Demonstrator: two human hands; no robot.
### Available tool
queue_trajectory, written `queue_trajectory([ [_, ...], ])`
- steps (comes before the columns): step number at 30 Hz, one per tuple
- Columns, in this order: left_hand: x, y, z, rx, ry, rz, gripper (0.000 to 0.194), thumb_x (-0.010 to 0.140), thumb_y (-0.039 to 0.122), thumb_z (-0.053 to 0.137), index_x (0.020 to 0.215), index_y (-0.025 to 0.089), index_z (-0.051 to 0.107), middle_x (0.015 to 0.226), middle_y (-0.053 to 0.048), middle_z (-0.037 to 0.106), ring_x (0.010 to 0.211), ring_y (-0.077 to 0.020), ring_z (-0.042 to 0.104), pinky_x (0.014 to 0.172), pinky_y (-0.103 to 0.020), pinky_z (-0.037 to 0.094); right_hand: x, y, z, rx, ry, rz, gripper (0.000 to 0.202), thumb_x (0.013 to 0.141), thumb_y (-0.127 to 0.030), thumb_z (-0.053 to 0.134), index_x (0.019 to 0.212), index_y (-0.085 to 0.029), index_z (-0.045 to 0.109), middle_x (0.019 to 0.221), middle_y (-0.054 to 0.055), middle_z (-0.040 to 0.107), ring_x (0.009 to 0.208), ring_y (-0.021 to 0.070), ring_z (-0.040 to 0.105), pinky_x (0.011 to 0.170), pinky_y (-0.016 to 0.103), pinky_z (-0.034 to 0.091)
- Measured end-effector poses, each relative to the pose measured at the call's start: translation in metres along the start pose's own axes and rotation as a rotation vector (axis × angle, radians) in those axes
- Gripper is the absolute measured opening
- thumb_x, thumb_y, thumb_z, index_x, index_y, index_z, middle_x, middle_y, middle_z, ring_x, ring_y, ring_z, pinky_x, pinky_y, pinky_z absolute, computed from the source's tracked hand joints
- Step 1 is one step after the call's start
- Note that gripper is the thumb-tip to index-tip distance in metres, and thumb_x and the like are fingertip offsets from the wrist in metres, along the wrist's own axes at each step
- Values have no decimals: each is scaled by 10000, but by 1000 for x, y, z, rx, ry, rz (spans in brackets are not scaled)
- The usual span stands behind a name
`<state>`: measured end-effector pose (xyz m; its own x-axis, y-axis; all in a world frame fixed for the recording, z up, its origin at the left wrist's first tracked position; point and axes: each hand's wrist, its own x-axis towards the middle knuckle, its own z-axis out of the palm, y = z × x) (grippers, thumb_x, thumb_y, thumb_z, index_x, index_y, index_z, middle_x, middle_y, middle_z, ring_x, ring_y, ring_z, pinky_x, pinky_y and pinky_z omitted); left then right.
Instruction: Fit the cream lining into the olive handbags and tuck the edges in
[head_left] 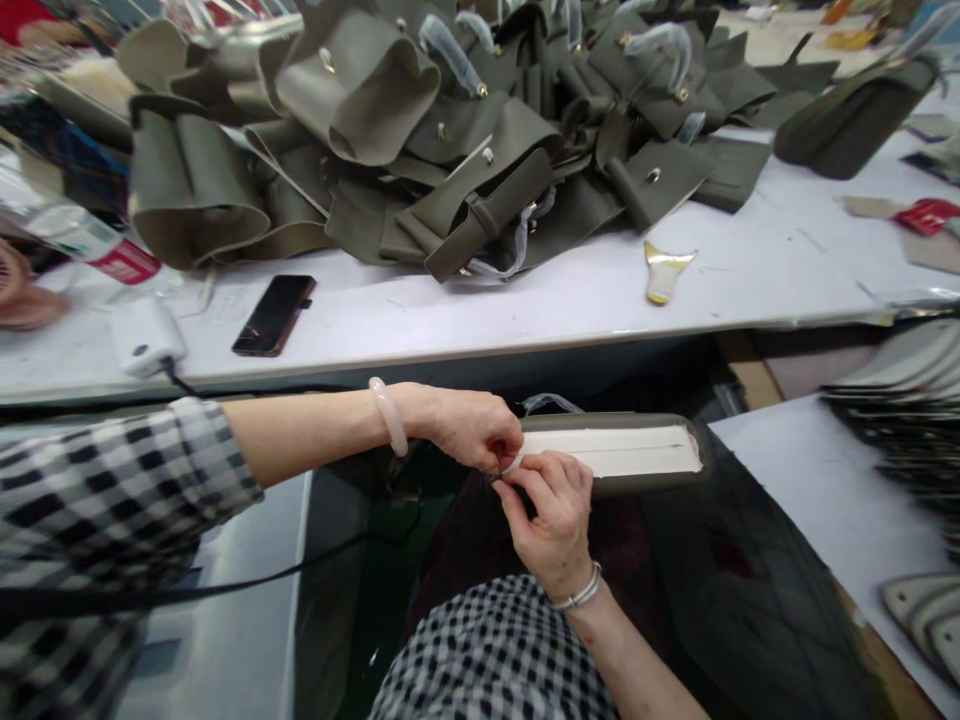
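An olive-green handbag [684, 486] lies across my lap, below the table edge, with a long white panel [622, 452] facing up and a thin dark line along it. At its left end my left hand [472, 425] is closed, fingers curled and pinching the bag's edge. My right hand [551, 510] pinches the same corner from the near side, thumb and forefinger together. The fingertips of both hands meet there, and they hide whatever small part lies between them. A clear plastic-wrapped piece [551, 402] sticks up behind the bag.
Olive bags [487, 200] are heaped along the white table [465, 320]. A phone [274, 315], a white device [146, 335] with a cable, a bottle [97, 240] and a yellow-edged piece [665, 272] lie on it. Stacked dark-edged panels [907, 420] stand at right.
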<state>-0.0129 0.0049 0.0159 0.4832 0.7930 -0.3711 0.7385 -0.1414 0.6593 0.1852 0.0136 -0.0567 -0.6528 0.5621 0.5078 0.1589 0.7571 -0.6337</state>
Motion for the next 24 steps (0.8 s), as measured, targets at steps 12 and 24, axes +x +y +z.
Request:
queue_trajectory([
  [12,-1,9,10,-25,125,-109,126,670,80,612,698,188,551,724,2,620,651,-147,550,617,-248,395,4,0,0,-3,-33,32,53,862,-165,657,830,-202,637,861,26,645,868,211,551,815,405,360],
  [24,-1,16,14,-66,208,-164,173,706,121,620,850,185,548,706,29,552,605,-131,500,545,-238,351,1,3,1,64,33,68,101,829,-158,662,904,-219,632,1144,80,593,1112,281,533,944,488,408],
])
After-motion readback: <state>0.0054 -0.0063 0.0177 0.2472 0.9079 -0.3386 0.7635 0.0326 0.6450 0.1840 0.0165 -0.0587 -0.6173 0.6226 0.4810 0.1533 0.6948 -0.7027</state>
